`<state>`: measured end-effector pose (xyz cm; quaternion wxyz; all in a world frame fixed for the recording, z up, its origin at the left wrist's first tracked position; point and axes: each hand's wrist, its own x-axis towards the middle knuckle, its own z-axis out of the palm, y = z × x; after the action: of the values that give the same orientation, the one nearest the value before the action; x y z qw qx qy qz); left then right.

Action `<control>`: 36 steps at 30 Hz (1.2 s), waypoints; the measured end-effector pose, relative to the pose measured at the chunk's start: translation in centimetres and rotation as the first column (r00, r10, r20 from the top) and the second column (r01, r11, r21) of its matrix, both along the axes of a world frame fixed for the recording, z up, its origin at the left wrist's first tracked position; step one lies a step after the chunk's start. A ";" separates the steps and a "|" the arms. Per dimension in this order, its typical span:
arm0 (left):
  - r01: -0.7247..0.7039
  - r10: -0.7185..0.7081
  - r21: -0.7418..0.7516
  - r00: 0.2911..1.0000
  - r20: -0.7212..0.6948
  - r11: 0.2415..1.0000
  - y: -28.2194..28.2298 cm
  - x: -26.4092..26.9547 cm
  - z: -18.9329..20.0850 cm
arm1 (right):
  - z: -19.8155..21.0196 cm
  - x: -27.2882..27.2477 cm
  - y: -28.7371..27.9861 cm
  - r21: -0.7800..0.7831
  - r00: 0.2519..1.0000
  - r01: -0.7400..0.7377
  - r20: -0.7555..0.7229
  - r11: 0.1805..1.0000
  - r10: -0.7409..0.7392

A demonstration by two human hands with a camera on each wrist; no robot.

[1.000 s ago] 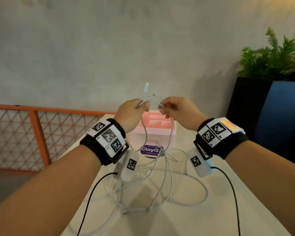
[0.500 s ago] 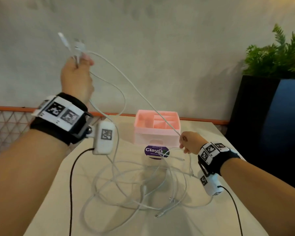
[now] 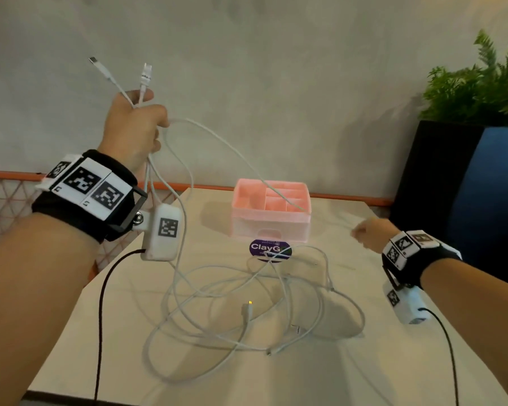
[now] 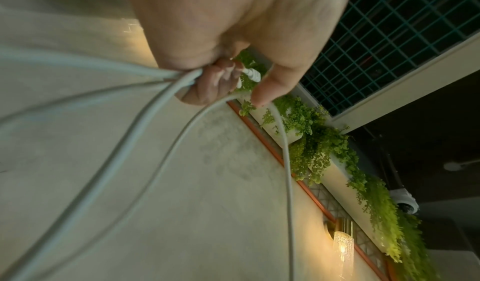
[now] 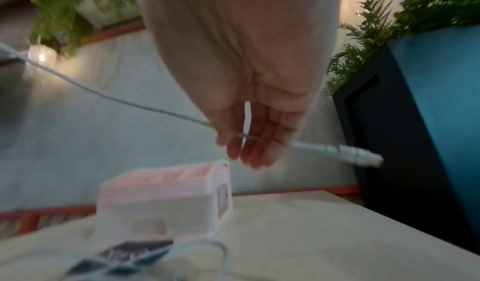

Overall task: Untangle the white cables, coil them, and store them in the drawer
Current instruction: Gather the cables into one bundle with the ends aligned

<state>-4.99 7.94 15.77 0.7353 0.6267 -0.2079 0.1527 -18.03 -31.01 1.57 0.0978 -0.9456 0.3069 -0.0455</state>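
Several white cables (image 3: 247,312) lie tangled in loops on the pale table (image 3: 364,370), in front of the pink drawer organizer (image 3: 270,227) (image 5: 161,199). My left hand (image 3: 132,124) (image 4: 223,80) is raised at the upper left. It grips a bunch of cables, with two plug ends (image 3: 146,74) sticking up above it. One cable runs from it down across the organizer to my right hand (image 3: 367,232) (image 5: 254,137), low at the right. That hand pinches the cable near its plug (image 5: 363,156), which pokes out to the right.
A purple round sticker (image 3: 270,249) lies in front of the organizer. A black planter (image 3: 434,186) with a fern and a blue panel (image 3: 496,206) stand close to the right. An orange railing (image 3: 12,175) runs behind the table. The table's left and near edges are close.
The hands, together at the centre a second ago, have pulled apart. The left rose to the upper left with the cables; the right slid down and right along one cable to its plug.
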 end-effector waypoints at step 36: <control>0.439 -0.436 -0.088 0.898 0.054 0.894 -1.5 -5.5 -0.3 | 4.6 5.7 25.2 0.290 0.507 -0.861 0.555 0.417 0.660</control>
<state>-10.49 6.45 15.42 0.7770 0.5245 -0.3480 0.0038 -12.33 -5.84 6.17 0.4201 -0.8839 -0.1902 -0.0778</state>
